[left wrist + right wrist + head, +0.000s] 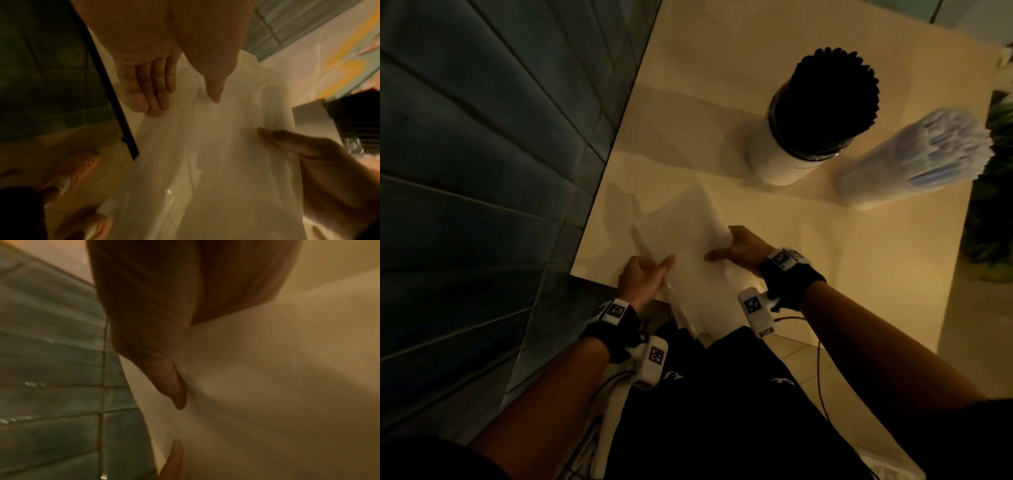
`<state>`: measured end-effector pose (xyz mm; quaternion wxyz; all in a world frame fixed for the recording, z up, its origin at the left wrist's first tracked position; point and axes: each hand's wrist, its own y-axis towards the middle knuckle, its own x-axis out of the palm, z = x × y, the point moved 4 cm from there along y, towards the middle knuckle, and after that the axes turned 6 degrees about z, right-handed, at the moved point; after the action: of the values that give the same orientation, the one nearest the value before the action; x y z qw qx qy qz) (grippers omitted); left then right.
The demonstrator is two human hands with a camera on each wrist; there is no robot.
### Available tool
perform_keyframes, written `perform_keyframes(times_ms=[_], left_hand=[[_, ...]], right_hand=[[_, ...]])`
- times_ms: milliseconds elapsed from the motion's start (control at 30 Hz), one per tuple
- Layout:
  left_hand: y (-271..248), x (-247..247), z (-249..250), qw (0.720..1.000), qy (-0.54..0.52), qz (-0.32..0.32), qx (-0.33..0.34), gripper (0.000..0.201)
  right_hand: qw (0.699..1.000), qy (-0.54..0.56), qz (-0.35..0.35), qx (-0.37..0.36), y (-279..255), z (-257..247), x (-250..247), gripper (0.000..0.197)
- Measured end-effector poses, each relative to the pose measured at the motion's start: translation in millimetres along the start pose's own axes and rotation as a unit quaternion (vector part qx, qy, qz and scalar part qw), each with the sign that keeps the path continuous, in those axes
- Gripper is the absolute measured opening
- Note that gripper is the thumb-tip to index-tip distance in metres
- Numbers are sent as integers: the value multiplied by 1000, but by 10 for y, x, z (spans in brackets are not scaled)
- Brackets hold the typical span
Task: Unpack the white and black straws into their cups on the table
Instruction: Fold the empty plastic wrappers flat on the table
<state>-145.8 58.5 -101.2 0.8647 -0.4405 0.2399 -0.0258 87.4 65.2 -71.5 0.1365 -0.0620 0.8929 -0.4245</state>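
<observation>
A translucent white plastic pack point(688, 246) lies over the near left edge of the cream table point(842, 274). Faint lengthwise streaks show in it; I cannot tell what is inside. My left hand point(654, 270) pinches its left side, thumb on top and fingers point(148, 94) underneath. My right hand point(719, 251) pinches its right side, the thumb point(176, 386) pressed on the pack point(267, 394). Beyond stands a white cup point(777, 157) packed with black straws point(828, 96). To its right leans a blurred bundle of white straws point(917, 150).
A dark blue-green tiled wall point(482, 171) runs along the table's left side. Green foliage point(993, 212) stands past the right edge. Cables hang from both wrist cameras over my dark shorts point(722, 411). Bare tabletop lies between the pack and the cups.
</observation>
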Motion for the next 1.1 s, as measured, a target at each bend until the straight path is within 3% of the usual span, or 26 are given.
perform_keyframes(times_ms=[133,200,300,367,467,600,700,767,933,1000,1100], left_hand=[[-219,170,89,978,-114,-169,-50,77],[-310,275,146,962,-140,-218,-82,83],[-624,441,510,939,-223,-261,-34,57],[-787,548,727,925,-252,-284,1,50],[-927,618,949,933,-227,-273,61,35],[-1066,710,1121,948,-119,-257,147,39],[-1078,656,1202,953,-107,-210,192,25],[-1144,597,1260,951,-84,-214,206,24],[-1469,629,1324,931,-23,-291,221,40],[-1579,674,1345,927,-62,-301,216,45],[-1722,729,1417,925,-165,-284,189,31]], right_hand=[[980,198,4,-9,-452,-42,-152,41],[967,254,1,-14,-649,-57,-270,41],[951,306,23,-28,-887,-45,-502,41],[946,319,47,-40,-1031,-16,-673,39],[951,279,112,-67,-1162,44,-841,53],[962,222,140,-79,-1278,171,-925,71],[969,206,120,-66,-1383,310,-1064,50],[967,219,106,-72,-1479,375,-1175,30],[957,256,85,-111,-1664,369,-1407,29],[940,303,81,-132,-1694,352,-1448,30],[894,414,70,-155,-1740,356,-1482,23]])
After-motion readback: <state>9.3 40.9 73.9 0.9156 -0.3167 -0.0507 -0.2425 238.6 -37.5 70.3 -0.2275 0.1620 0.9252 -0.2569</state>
